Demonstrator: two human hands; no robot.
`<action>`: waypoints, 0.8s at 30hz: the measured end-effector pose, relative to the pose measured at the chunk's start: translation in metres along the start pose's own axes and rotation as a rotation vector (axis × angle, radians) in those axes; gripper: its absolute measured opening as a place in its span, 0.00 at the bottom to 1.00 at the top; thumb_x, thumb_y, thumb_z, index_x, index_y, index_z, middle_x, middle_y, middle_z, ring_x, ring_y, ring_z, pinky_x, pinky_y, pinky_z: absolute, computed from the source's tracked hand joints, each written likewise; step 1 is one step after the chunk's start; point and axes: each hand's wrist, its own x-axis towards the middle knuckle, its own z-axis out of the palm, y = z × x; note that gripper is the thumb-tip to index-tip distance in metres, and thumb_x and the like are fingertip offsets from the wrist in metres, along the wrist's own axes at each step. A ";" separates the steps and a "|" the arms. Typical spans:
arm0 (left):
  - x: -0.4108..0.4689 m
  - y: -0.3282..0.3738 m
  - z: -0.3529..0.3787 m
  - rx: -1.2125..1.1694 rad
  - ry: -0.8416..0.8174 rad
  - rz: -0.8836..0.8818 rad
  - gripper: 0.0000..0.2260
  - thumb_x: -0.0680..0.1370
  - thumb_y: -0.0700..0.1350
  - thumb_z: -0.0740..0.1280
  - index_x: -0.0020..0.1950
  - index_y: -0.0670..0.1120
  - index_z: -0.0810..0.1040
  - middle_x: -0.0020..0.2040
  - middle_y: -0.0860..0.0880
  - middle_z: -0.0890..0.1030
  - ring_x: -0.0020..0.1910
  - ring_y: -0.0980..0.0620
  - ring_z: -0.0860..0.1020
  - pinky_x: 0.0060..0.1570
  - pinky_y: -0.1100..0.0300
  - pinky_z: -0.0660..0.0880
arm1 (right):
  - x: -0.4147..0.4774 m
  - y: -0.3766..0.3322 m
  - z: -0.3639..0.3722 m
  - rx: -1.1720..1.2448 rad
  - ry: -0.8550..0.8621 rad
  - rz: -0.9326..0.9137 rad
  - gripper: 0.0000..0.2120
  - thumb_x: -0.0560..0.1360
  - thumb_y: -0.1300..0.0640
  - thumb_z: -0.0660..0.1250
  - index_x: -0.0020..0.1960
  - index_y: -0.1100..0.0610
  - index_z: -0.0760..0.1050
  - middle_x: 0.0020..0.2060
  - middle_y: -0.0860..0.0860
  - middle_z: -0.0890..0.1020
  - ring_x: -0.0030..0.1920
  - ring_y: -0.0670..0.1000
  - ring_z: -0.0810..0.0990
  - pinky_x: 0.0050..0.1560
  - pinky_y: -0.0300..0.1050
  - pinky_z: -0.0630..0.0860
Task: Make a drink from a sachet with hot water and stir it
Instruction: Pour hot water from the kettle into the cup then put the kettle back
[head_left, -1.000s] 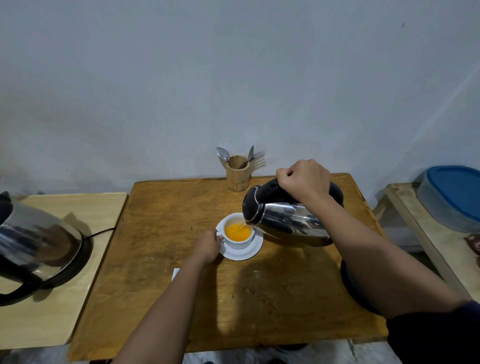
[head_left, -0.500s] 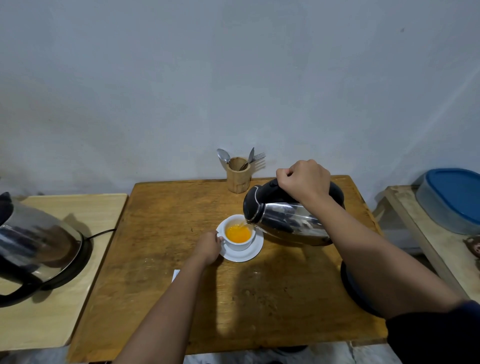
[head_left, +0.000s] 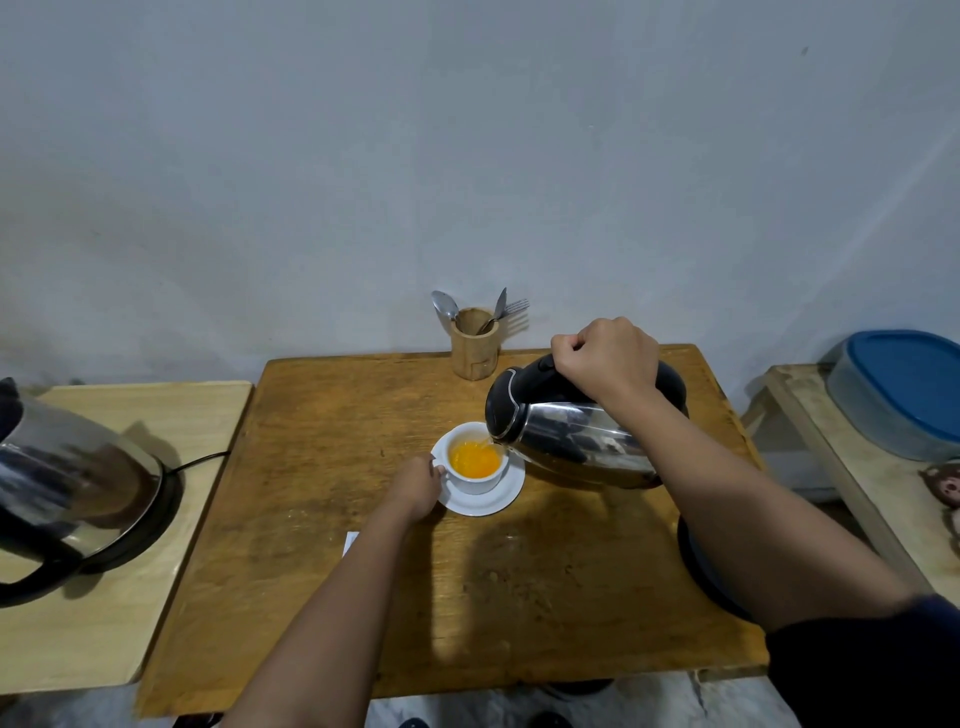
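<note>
While the right hand grips the tilted kettle, nothing has shifted; water keeps filling the cup mid-frame. The left hand steadies its handle. Stirring comes next.

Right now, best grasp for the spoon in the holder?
Pinch the spoon by its bowl, coming from above and the left: it stands bowl-up, leaning left out of the wooden holder, with its handle buried inside and the fork leaning right.
</note>
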 end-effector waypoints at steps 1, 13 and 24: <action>0.000 0.000 0.000 -0.007 0.002 -0.001 0.12 0.80 0.44 0.58 0.58 0.39 0.75 0.56 0.39 0.79 0.49 0.46 0.75 0.49 0.54 0.71 | 0.000 0.000 0.001 0.002 0.001 0.000 0.20 0.71 0.51 0.59 0.24 0.59 0.68 0.19 0.49 0.65 0.22 0.49 0.63 0.27 0.36 0.60; -0.002 0.002 -0.001 -0.017 -0.003 0.001 0.13 0.80 0.44 0.58 0.59 0.39 0.75 0.57 0.38 0.79 0.55 0.42 0.77 0.53 0.52 0.72 | -0.004 0.000 -0.002 -0.003 -0.005 0.010 0.21 0.72 0.52 0.59 0.22 0.56 0.61 0.19 0.49 0.63 0.22 0.49 0.60 0.26 0.36 0.57; -0.002 0.003 -0.001 -0.016 -0.006 -0.017 0.13 0.80 0.44 0.58 0.58 0.38 0.75 0.56 0.38 0.79 0.50 0.44 0.75 0.47 0.55 0.69 | -0.003 0.000 -0.004 -0.003 0.001 0.012 0.21 0.72 0.51 0.59 0.23 0.56 0.64 0.19 0.49 0.64 0.22 0.49 0.62 0.26 0.36 0.59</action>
